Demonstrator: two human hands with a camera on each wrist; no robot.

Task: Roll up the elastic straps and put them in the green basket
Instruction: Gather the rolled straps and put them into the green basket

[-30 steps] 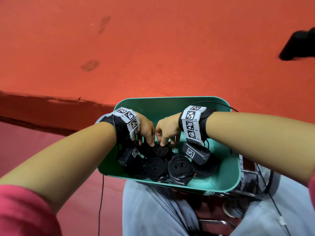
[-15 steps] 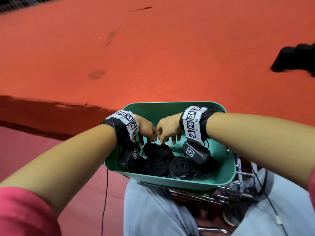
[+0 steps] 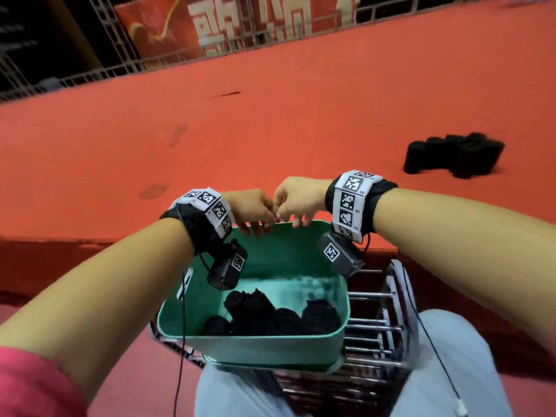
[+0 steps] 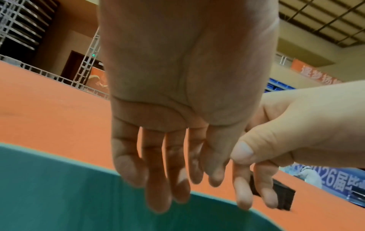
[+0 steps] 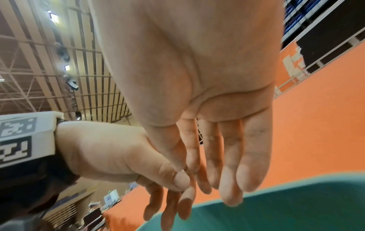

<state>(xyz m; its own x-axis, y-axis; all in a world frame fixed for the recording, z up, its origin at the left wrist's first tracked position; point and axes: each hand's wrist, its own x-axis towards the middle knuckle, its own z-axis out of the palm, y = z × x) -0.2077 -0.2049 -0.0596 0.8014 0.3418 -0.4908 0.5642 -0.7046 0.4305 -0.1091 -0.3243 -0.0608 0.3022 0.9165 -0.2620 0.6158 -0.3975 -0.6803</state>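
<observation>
The green basket sits on my lap on a metal rack, with several rolled black straps lying in its near end. My left hand and right hand hover side by side above the basket's far rim, both empty with fingers hanging loose. In the left wrist view my left hand has straight fingers over the green rim, with the right hand beside it. The right wrist view shows my right hand open above the basket.
A red carpeted platform stretches ahead, with a step edge at left. A pile of black straps lies on it at the far right. Metal railings and a red banner stand behind. Cables hang from both wrists.
Both hands have lifted out of the basket from the rolled straps to above its far rim. The head view has tilted up, showing more of the platform and the railing.
</observation>
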